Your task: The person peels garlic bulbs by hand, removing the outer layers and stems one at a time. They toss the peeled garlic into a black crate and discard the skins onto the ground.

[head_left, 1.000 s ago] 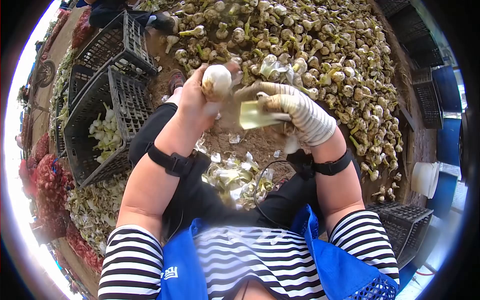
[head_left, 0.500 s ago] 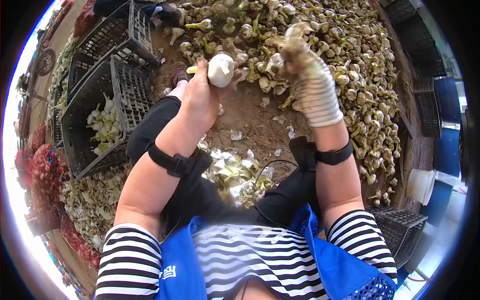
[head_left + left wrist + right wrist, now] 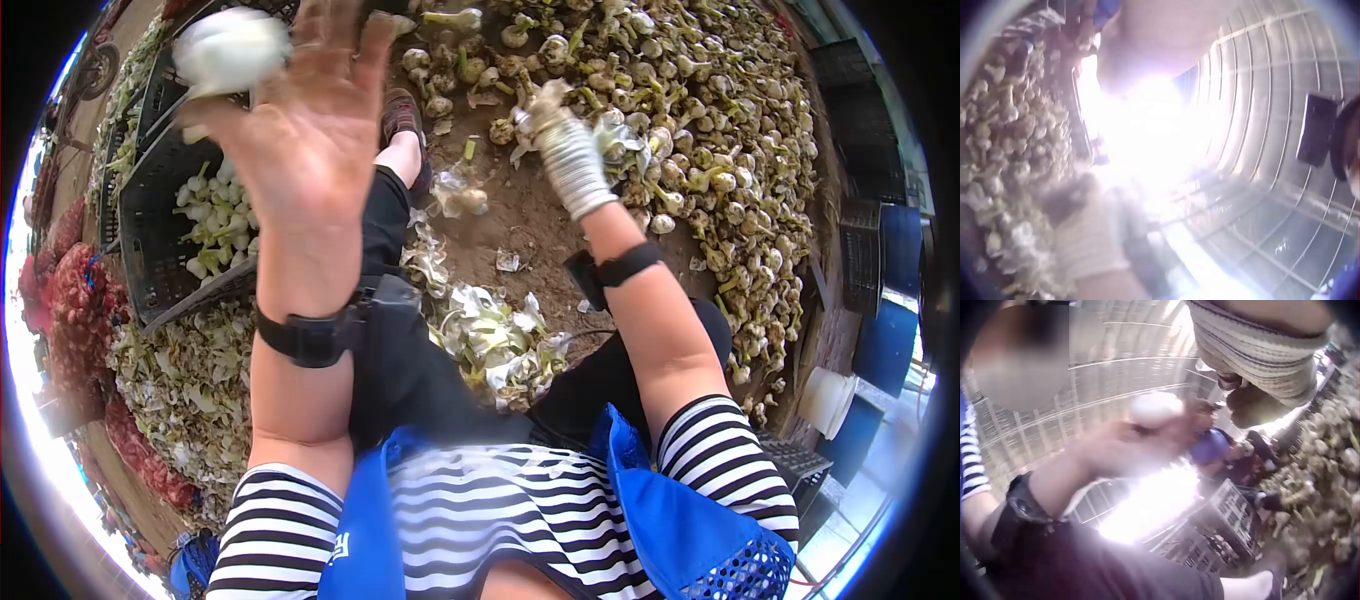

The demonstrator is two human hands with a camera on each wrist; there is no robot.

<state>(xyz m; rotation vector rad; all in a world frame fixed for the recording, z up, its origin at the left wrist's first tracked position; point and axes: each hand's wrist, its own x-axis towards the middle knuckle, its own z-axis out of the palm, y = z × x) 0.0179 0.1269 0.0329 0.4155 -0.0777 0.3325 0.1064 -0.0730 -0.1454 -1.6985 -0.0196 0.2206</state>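
Palm up and fingers spread, the left hand (image 3: 310,165) is raised at the upper left in the head view. A blurred white garlic bulb (image 3: 232,50) is beside its thumb and fingers; whether they touch cannot be told. In the right wrist view the bulb (image 3: 1155,409) appears just above the blurred left hand (image 3: 1138,444). The gloved right hand (image 3: 570,155) is over the near edge of the unpeeled garlic pile (image 3: 690,130), its fingers bent downward. What it holds is hidden. The left wrist view shows the glove (image 3: 1088,240) blurred beside the pile.
A black crate (image 3: 160,245) at left contains white bulbs with green stems (image 3: 218,215). Peeled skins (image 3: 495,335) lie between the legs. Red mesh sacks (image 3: 80,310) stand far left, a white bucket (image 3: 826,400) at right. Another person (image 3: 1229,453) appears in the right wrist view.
The left hand has swung up and left, from gripping the bulb to spread fingers. The right hand has moved left and slightly down. The head view has shifted a little.
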